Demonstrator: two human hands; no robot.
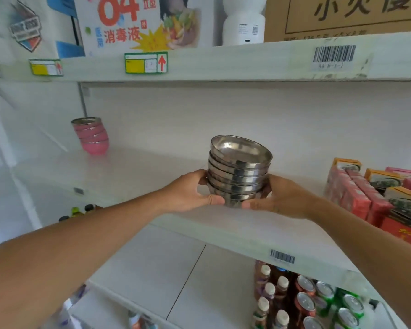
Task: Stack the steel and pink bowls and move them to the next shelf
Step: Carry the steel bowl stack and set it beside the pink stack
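**Holding the steel bowls over the shelf**

Gripping from both sides, the two hands held a stack of steel bowls (pixel 239 170) above the front part of the middle shelf (pixel 223 230). The left hand (pixel 192 192) pressed on the left side of the stack, low down, with its thumb lying along the bottom bowl. The right hand (pixel 279 198) pressed on the right side in the same way. The fingers of both hands were closed around the lower bowls, and the tips behind the stack were hidden. The bowls sat one inside another and the stack leaned a little, so the inside of the top bowl was visible. Whether the bottom of the stack touched the shelf, I cannot tell, because the hands covered it.

The pink bowls (pixel 91 136) stood as a second stack far to the left, at the back of the neighbouring shelf section, well apart from the steel ones. This stack also leaned, and the inner side of its top bowl was steel.

On the right of the middle shelf lay red and pink cartons (pixel 356 193). Under the shelf stood bottles (pixel 274 300) and cans (pixel 328 298). The upper shelf (pixel 247 60) carried a white box with red print (pixel 133 22) and a brown carton (pixel 347 15).
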